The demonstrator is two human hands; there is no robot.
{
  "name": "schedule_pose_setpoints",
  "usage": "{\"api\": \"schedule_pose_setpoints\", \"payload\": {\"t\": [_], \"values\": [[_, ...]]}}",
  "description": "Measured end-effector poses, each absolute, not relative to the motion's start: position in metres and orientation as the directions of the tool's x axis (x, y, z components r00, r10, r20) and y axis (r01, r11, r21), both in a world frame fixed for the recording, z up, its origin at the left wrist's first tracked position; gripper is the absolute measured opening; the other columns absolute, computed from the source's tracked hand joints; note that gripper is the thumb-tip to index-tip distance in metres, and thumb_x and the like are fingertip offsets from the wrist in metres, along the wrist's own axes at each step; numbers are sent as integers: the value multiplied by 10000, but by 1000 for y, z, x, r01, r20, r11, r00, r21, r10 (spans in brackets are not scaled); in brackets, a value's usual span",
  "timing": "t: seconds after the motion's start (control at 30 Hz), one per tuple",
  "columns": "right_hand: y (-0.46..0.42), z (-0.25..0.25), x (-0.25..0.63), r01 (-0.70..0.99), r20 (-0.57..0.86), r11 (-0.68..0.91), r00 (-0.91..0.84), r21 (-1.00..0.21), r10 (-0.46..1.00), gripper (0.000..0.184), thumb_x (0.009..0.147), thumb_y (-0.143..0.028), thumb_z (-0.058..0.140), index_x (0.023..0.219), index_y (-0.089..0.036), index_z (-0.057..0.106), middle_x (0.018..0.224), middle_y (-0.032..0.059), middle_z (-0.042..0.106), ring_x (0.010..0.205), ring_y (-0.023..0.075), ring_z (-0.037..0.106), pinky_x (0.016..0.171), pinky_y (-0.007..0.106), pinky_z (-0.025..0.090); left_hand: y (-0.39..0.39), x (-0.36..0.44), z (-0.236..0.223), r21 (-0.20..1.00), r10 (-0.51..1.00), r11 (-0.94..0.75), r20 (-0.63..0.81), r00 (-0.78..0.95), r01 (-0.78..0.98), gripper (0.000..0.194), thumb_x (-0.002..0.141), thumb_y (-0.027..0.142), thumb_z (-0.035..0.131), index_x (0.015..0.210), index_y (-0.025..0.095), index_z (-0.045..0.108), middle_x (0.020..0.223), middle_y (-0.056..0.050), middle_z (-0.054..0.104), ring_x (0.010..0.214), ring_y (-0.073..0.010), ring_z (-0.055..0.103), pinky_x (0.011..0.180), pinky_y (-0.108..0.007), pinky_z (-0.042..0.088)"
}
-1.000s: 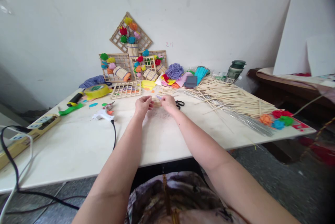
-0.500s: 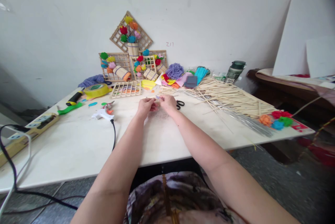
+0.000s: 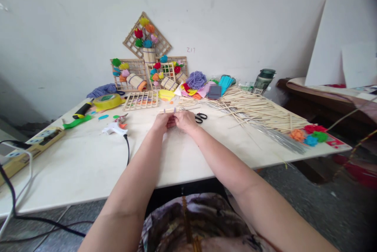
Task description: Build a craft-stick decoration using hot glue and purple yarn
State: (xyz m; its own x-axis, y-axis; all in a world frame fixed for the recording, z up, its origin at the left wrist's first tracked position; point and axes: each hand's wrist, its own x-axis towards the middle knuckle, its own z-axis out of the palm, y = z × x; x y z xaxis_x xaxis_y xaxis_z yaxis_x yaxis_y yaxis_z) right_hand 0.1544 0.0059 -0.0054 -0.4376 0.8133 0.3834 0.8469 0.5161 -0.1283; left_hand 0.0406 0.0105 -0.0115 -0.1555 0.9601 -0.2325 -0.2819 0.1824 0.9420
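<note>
Both hands meet over the middle of the white table (image 3: pixel 188 157). My left hand (image 3: pixel 163 121) and my right hand (image 3: pixel 185 120) are closed around a small bundle of wooden sticks (image 3: pixel 167 111) tied with purple yarn. Only its far edge shows above the fingers; my hands hide the rest. Black-handled scissors (image 3: pixel 201 117) lie just right of my right hand. A white glue gun (image 3: pixel 115 128) rests on the table to the left of my left hand, its black cord running toward the front edge.
Stick lattices with colourful flowers (image 3: pixel 149 34) lean on the wall. Many loose sticks (image 3: pixel 259 106), silver wires (image 3: pixel 279 140) and several paper flowers (image 3: pixel 312 136) lie at right. Purple yarn (image 3: pixel 196 80) sits at the back. Yellow tape (image 3: pixel 106 102) and a power strip (image 3: pixel 32 149) are left.
My hands have come closer together and turned, so the far edge of the stick bundle with its purple ties now shows. The view has shifted slightly.
</note>
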Motion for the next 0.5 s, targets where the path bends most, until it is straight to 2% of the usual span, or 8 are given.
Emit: {"api": "schedule_pose_setpoints", "payload": {"t": [0.17, 0.33, 0.5], "values": [[3, -5, 155, 840, 367, 526, -452, -133, 813, 282, 831, -280, 451, 926, -194, 702, 939, 116, 699, 899, 249, 629, 739, 311, 426, 9, 41, -12, 944, 954, 166, -227, -195, -286, 101, 628, 52, 600, 573, 128, 564, 467, -16, 582, 414, -114, 545, 442, -214, 474], [5, -4, 159, 867, 395, 407, -279, -288, 875, 283, 840, -294, 439, 896, -217, 705, 887, 87, 711, 855, 213, 633, 709, 275, 405, 8, 41, -12, 953, 953, 184, -234, -195, -242, 129, 699, 93, 600, 586, 138, 557, 490, 3, 585, 430, -95, 543, 489, -206, 483], [15, -7, 163, 854, 360, 259, -91, -452, 929, 263, 829, -299, 450, 854, -212, 698, 858, 69, 709, 814, 201, 628, 653, 259, 396, 6, 40, -12, 957, 965, 178, -216, -151, -231, 127, 766, 86, 524, 657, 113, 582, 528, -34, 608, 459, -115, 575, 476, -213, 474]]}}
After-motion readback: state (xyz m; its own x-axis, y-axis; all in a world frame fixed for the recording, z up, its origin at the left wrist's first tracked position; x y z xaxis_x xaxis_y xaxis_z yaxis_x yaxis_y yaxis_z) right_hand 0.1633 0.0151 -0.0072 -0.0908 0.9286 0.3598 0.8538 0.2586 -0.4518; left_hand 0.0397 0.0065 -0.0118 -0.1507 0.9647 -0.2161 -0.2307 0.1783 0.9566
